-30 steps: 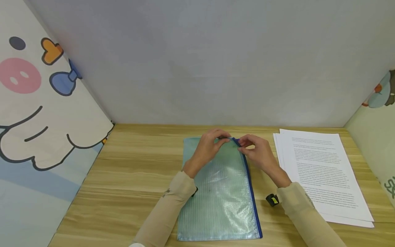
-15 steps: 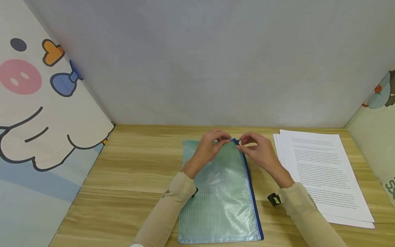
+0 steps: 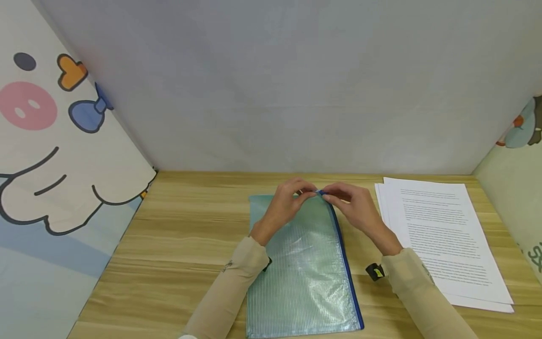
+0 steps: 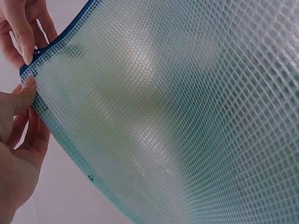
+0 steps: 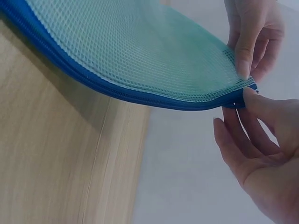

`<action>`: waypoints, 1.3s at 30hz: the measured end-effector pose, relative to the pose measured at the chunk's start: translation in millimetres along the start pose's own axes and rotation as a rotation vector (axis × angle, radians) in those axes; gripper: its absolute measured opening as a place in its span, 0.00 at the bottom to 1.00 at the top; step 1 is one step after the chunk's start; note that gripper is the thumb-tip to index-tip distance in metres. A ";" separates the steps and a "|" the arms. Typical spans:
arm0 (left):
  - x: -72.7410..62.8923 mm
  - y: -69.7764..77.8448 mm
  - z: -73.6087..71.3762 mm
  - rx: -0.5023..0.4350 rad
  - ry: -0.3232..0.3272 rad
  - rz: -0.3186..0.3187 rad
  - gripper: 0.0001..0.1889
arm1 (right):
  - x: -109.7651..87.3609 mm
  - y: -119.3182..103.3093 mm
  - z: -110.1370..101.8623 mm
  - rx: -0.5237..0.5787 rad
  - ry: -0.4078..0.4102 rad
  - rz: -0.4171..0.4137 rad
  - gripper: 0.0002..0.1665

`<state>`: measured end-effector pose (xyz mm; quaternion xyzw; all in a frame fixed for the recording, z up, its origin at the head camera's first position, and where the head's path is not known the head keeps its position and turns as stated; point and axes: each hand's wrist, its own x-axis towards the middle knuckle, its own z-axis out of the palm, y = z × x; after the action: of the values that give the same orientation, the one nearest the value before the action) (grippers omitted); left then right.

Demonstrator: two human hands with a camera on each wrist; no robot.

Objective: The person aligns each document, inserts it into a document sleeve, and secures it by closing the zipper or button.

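Observation:
A translucent green mesh zipper pouch (image 3: 300,273) lies lengthwise before me, its blue zipper (image 3: 345,254) along the right side. Its far right corner is lifted toward my hands. My left hand (image 3: 288,205) pinches the pouch's far edge close to that corner, thumb on the near face in the left wrist view. Right beside it, my right hand (image 3: 357,209) pinches the zipper's end at the corner between thumb and fingers. In the right wrist view the blue zipper (image 5: 126,95) curves up to the right thumb, and its teeth look joined along the visible length. The slider is hidden by the fingers.
A stack of printed paper sheets (image 3: 444,240) lies to the right of the pouch, partly under the right forearm. The wooden table (image 3: 182,245) ends at a grey wall (image 3: 271,94) behind. A cartoon-printed panel (image 3: 51,155) stands at the left.
The right hand's fingers have closed in around the zipper end at the corner, nearer the left fingertips. The pouch has slid slightly toward me; the left hand has stayed in place.

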<state>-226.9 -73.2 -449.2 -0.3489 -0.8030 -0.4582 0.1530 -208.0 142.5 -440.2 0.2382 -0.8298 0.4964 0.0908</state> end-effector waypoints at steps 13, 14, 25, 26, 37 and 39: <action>-0.8 0.3 -1.7 0.013 -0.001 -0.018 0.05 | 1.0 -6.5 -5.7 -0.029 0.025 0.063 0.08; -0.8 0.3 -1.7 0.016 -0.001 -0.019 0.05 | 1.0 -7.1 -5.9 -0.022 0.024 0.069 0.08; -1.2 -0.5 -2.1 0.004 0.008 -0.023 0.05 | -0.8 -7.8 -6.0 0.021 0.015 0.099 0.07; -1.3 -0.7 -2.1 -0.004 0.008 -0.026 0.05 | -1.2 -7.8 -6.0 0.018 0.015 0.099 0.07; -1.8 0.5 -5.0 -0.065 0.029 -0.043 0.06 | -5.0 -7.0 -5.8 0.002 0.025 0.091 0.08; -1.8 1.1 -5.9 -0.068 0.027 -0.049 0.06 | -6.1 -5.5 -5.5 0.009 0.025 0.088 0.08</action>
<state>-225.3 -78.5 -446.4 -0.3280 -0.7932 -0.4935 0.1409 -200.5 147.0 -435.5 0.1958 -0.8361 0.5064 0.0782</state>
